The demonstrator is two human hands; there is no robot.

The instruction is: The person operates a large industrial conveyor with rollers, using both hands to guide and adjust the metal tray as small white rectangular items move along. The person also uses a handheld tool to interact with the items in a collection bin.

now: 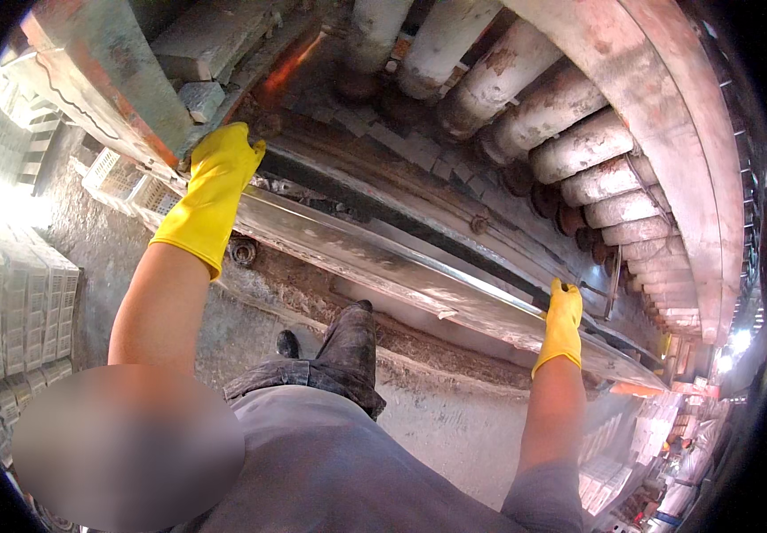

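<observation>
Yellow-gloved, my left hand at ten o'clock and right hand at three grip the long steel sheet before kiln rollers.

Upper right of frame: we noted a row of worn cylindrical rollers. Left edge: stacked white crates. Upper left: grey bricks beside an orange glow. Centre bottom: dusty concrete floor.
</observation>
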